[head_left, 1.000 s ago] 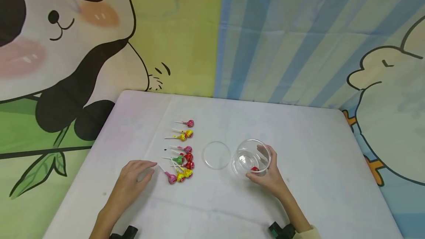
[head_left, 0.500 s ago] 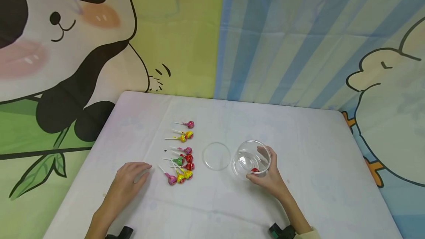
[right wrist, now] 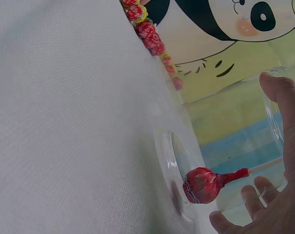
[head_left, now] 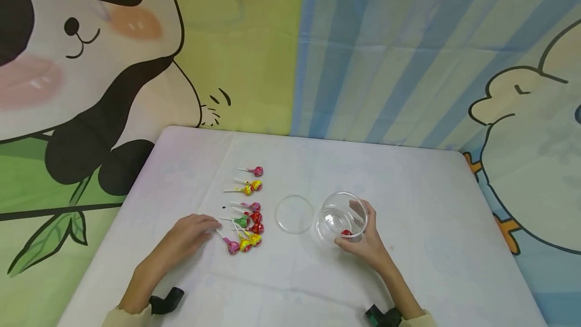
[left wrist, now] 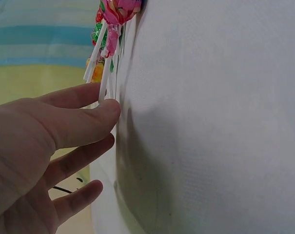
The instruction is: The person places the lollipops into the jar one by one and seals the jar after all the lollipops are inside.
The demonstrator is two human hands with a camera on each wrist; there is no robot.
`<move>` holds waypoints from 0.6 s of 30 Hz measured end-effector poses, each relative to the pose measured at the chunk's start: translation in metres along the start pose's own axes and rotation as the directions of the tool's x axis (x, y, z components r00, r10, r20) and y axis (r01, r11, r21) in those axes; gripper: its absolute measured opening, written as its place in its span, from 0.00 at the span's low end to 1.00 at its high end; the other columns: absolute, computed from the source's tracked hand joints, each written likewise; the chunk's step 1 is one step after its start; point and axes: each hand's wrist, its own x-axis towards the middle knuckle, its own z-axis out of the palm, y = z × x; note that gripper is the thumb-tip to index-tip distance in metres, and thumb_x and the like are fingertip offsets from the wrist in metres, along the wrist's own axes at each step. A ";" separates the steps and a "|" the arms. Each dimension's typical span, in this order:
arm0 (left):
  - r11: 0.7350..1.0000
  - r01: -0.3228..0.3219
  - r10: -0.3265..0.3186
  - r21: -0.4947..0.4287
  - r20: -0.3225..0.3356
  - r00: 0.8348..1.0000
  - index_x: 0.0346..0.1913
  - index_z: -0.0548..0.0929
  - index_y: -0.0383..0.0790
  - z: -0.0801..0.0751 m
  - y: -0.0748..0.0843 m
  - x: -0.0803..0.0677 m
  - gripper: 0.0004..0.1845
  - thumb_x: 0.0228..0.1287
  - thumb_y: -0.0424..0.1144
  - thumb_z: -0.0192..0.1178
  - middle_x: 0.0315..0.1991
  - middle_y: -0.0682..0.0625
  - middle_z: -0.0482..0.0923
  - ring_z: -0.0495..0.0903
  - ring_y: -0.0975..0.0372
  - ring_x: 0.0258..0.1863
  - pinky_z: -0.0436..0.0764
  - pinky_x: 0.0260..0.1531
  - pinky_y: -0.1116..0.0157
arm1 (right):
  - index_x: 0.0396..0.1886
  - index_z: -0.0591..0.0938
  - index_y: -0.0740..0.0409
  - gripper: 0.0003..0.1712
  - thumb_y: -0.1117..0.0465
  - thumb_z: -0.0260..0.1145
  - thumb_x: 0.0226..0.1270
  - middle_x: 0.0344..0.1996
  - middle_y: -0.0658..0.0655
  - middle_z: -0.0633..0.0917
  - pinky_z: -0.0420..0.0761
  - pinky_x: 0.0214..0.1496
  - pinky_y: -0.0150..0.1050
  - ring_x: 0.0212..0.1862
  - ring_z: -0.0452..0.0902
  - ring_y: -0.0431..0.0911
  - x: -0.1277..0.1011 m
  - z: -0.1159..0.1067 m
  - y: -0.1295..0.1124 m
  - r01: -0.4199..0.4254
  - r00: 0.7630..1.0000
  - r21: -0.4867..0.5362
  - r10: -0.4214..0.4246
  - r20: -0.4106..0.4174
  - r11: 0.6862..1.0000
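My left hand [head_left: 192,233] is at the near end of the candy group. In the left wrist view its thumb and forefinger pinch the white stick end of a pink lollipop [head_left: 233,247], whose head lies on the table; the other fingers are spread. My right hand [head_left: 366,241] grips a clear plastic jar [head_left: 336,216] round its side, the jar's open mouth upward. Inside lies a red lollipop [right wrist: 204,185], its stick reaching toward the rim. Beside the pink one lie yellow lollipops [head_left: 254,239], with a green lollipop [head_left: 242,221] and red lollipops [head_left: 257,228] just behind.
A round clear lid [head_left: 294,231] lies flat between the candies and the jar. Farther back are a yellow lollipop [head_left: 248,190] and a pink lollipop [head_left: 258,171]. The white-covered table [head_left: 408,191] meets a cartoon-printed backdrop at its far edge.
My left hand drew back a little to the left, then came forward again to the pink lollipop's stick. The right hand stays on the jar in the same place.
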 end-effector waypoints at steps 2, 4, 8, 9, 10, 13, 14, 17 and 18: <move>1.000 0.004 -0.004 0.007 -0.005 1.000 0.50 0.85 0.48 0.000 -0.001 -0.001 0.19 0.54 0.32 0.70 0.48 0.53 0.85 0.81 0.56 0.51 0.79 0.53 0.51 | 0.72 0.50 0.49 0.62 0.64 0.81 0.43 0.71 0.60 0.63 0.69 0.66 0.40 0.71 0.61 0.60 0.000 0.001 0.000 -0.002 1.000 -0.010 0.002 0.002 1.000; 1.000 0.013 -0.013 0.007 -0.008 1.000 0.49 0.86 0.48 0.000 -0.003 -0.002 0.18 0.55 0.32 0.70 0.47 0.54 0.85 0.81 0.57 0.50 0.80 0.52 0.52 | 0.72 0.50 0.50 0.62 0.64 0.81 0.43 0.71 0.60 0.63 0.68 0.67 0.42 0.71 0.61 0.61 0.000 0.001 0.000 0.007 1.000 -0.017 -0.007 -0.002 1.000; 1.000 -0.006 0.005 -0.002 -0.034 0.999 0.47 0.87 0.50 0.001 -0.005 -0.005 0.16 0.55 0.32 0.69 0.43 0.57 0.85 0.81 0.60 0.46 0.81 0.49 0.55 | 0.72 0.49 0.51 0.62 0.65 0.80 0.43 0.70 0.62 0.63 0.64 0.67 0.61 0.70 0.61 0.63 0.001 0.002 0.000 0.031 1.000 -0.006 -0.031 -0.004 0.999; 1.000 -0.017 0.017 -0.007 -0.048 0.999 0.45 0.87 0.51 0.001 -0.006 -0.006 0.15 0.55 0.32 0.70 0.42 0.59 0.85 0.81 0.62 0.45 0.81 0.47 0.56 | 0.72 0.49 0.51 0.62 0.65 0.80 0.43 0.70 0.62 0.63 0.63 0.66 0.63 0.70 0.61 0.63 0.001 0.002 0.000 0.034 0.999 -0.002 -0.034 -0.002 0.999; 0.999 -0.037 0.036 -0.014 -0.073 0.997 0.44 0.88 0.51 0.002 -0.006 -0.007 0.15 0.53 0.32 0.70 0.40 0.60 0.85 0.81 0.63 0.43 0.81 0.46 0.58 | 0.72 0.49 0.51 0.62 0.66 0.80 0.43 0.70 0.63 0.63 0.62 0.66 0.65 0.70 0.60 0.64 0.001 0.002 0.000 0.036 0.999 0.004 -0.036 -0.001 0.999; 0.992 -0.117 0.107 -0.054 -0.161 0.981 0.40 0.88 0.50 0.003 -0.009 -0.009 0.15 0.49 0.30 0.72 0.36 0.62 0.83 0.79 0.67 0.38 0.79 0.42 0.69 | 0.72 0.49 0.51 0.62 0.65 0.80 0.43 0.70 0.63 0.63 0.65 0.65 0.63 0.70 0.61 0.64 0.001 0.002 0.000 0.033 0.999 0.001 -0.033 0.003 0.999; 0.986 -0.148 0.132 -0.070 -0.193 0.972 0.39 0.88 0.49 0.003 -0.010 -0.010 0.15 0.47 0.29 0.73 0.35 0.63 0.83 0.79 0.68 0.37 0.78 0.42 0.72 | 0.72 0.49 0.51 0.62 0.65 0.80 0.43 0.71 0.62 0.63 0.67 0.65 0.61 0.70 0.61 0.63 0.000 0.002 0.000 0.030 1.000 -0.001 -0.030 0.003 1.000; 0.967 -0.219 0.179 -0.131 -0.264 0.948 0.37 0.89 0.48 0.004 -0.012 -0.013 0.17 0.44 0.26 0.73 0.34 0.62 0.84 0.79 0.70 0.36 0.73 0.42 0.82 | 0.72 0.49 0.51 0.63 0.65 0.80 0.42 0.71 0.61 0.63 0.67 0.64 0.60 0.70 0.61 0.62 0.000 0.003 0.000 0.022 1.000 0.000 -0.022 -0.001 1.000; 0.959 -0.231 0.180 -0.161 -0.279 0.943 0.37 0.89 0.48 0.003 -0.012 -0.015 0.18 0.42 0.25 0.73 0.34 0.62 0.84 0.79 0.70 0.37 0.71 0.43 0.85 | 0.72 0.49 0.51 0.63 0.66 0.80 0.42 0.71 0.61 0.63 0.65 0.65 0.62 0.71 0.60 0.62 0.000 0.003 0.000 0.019 1.000 0.007 -0.019 0.000 1.000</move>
